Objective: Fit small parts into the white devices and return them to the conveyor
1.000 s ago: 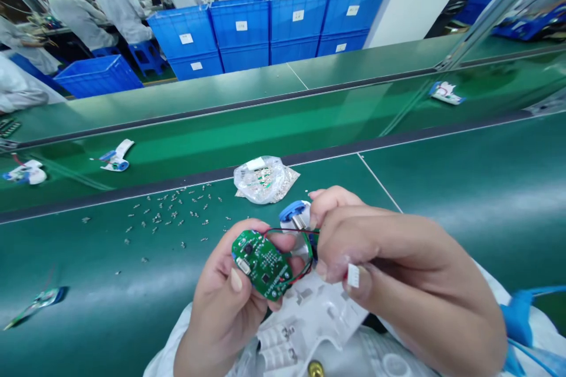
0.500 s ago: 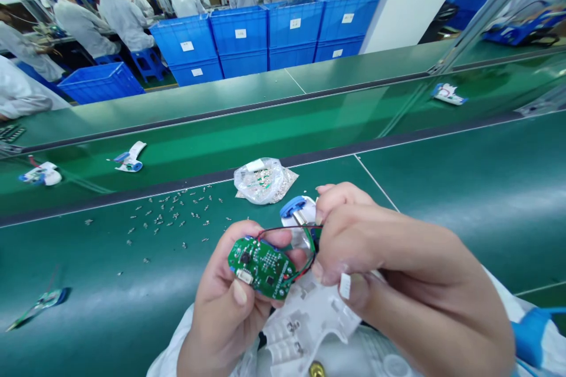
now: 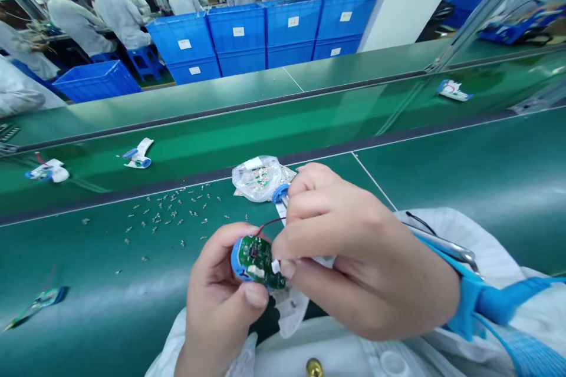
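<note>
My left hand grips a round green circuit board with a blue rim along its left edge. My right hand lies over the board's right side, its fingertips pinching a small white wire connector close to the board. A thin red wire arcs from the board toward a blue-capped white part, which is mostly hidden behind my right fingers. Below the board hangs a white plastic piece.
A clear bag of small parts and scattered metal pieces lie on the green conveyor belt. Blue crates and white-coated co-workers stand beyond. A blue wrist strap circles my right wrist.
My right hand has moved left over the board, bringing the white connector to it. The board has turned and now sits lower. The white plastic piece has shifted and is mostly hidden.
</note>
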